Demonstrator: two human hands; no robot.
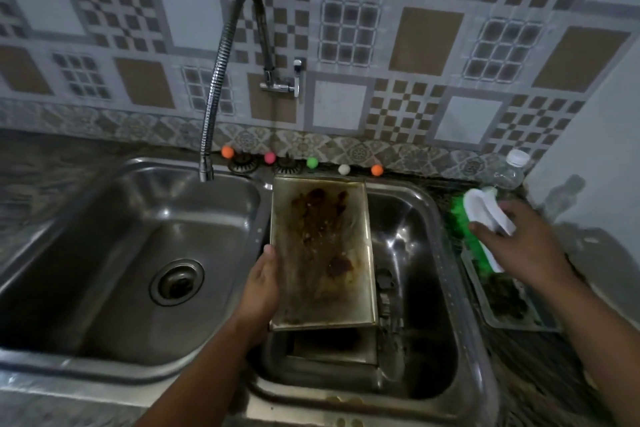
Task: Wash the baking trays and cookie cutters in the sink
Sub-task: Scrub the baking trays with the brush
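A rectangular metal baking tray (322, 253) with brown burnt stains lies tilted over the right basin (415, 253) of a double steel sink. My left hand (261, 284) grips the tray's left edge. A second tray (332, 345) lies partly hidden beneath it in the same basin. On the counter to the right, my right hand (519, 243) rests on the white handle of a scrub brush with green bristles (474, 215); whether the fingers have closed around it is unclear. No cookie cutters are visible.
The left basin (145, 253) holds only its drain (176, 282). A flexible faucet (221, 80) hangs over it, no water running. Small coloured balls (311, 162) line the back ledge. A clear bottle (509, 173) and a glass dish (512, 305) stand at right.
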